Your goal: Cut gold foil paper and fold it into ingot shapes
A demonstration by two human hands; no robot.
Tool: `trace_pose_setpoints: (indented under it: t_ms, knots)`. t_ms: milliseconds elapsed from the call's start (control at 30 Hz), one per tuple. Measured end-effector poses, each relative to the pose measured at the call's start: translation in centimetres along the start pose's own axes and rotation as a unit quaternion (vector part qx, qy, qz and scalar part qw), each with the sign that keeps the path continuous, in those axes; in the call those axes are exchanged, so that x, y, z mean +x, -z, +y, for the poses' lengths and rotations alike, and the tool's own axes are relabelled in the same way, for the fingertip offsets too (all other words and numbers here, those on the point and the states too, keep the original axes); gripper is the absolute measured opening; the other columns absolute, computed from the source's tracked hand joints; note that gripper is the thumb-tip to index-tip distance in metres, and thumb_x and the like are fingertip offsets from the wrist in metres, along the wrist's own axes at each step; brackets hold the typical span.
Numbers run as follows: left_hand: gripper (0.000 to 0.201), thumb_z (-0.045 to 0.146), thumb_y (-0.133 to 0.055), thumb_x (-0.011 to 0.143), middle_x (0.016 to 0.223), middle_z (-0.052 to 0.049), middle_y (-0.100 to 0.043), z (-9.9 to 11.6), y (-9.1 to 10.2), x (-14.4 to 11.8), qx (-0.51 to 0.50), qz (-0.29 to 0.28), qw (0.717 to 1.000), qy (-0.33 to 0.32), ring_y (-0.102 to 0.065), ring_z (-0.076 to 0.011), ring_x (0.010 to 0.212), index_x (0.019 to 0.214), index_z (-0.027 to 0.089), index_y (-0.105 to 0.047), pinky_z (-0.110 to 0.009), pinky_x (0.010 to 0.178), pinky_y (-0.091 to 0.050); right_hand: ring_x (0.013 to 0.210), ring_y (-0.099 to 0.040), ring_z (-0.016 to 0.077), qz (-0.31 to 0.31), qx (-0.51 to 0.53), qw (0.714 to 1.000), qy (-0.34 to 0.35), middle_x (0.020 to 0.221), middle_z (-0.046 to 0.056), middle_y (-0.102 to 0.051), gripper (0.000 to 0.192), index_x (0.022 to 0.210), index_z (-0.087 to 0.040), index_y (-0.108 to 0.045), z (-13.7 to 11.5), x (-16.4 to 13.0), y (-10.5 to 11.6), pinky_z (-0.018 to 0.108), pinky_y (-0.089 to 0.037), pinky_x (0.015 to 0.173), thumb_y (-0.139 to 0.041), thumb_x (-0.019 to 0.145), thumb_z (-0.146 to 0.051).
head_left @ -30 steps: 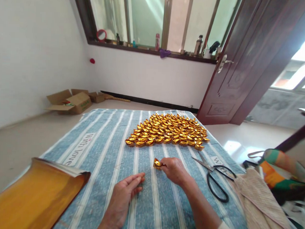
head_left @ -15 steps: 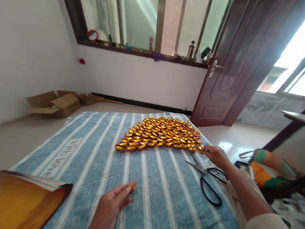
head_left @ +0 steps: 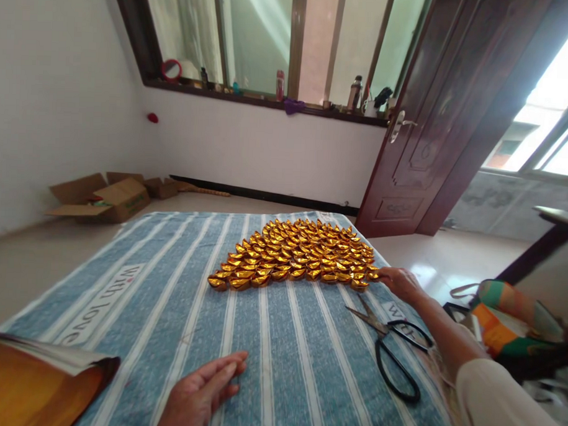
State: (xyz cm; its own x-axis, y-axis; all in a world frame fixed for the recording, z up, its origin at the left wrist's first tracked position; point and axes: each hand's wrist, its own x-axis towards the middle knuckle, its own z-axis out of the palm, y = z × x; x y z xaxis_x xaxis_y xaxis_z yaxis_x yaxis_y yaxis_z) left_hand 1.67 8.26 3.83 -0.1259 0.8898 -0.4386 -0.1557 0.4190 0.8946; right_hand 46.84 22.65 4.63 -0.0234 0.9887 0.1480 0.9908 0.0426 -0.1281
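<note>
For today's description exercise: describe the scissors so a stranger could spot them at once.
Start at the blue striped cloth. Near its right edge, below the gold paper ingots and beside the right hand, lie the scissors: the only black-handled metal thing there.

Right hand (head_left: 399, 282) outstretched; left hand (head_left: 198, 393) flat, open

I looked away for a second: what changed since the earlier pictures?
The right hand carried a gold paper ingot from mid-cloth to the right end of the ingot rows. The left hand stayed flat on the striped cloth; scissors untouched.
</note>
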Motion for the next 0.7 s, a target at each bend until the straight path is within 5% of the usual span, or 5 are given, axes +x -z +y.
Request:
trace_pose_setpoints:
  t_ms: [700]
  knots:
    - [0.045,0.043,-0.082,0.055,0.101,-0.009,-0.074,-0.2,0.3,0.1,0.007,-0.016,1.0,0.005,-0.065,-0.026,0.104,0.091,0.016,-0.077,-0.02,0.078,-0.055,0.081,-0.065,0.0222,0.027,-0.036,0.995,-0.085,0.085,0.005,-0.071,0.022,0.098,-0.023,-0.066,-0.8,0.1,-3.6,0.03,-0.04,0.066,-0.049,0.089,-0.034]
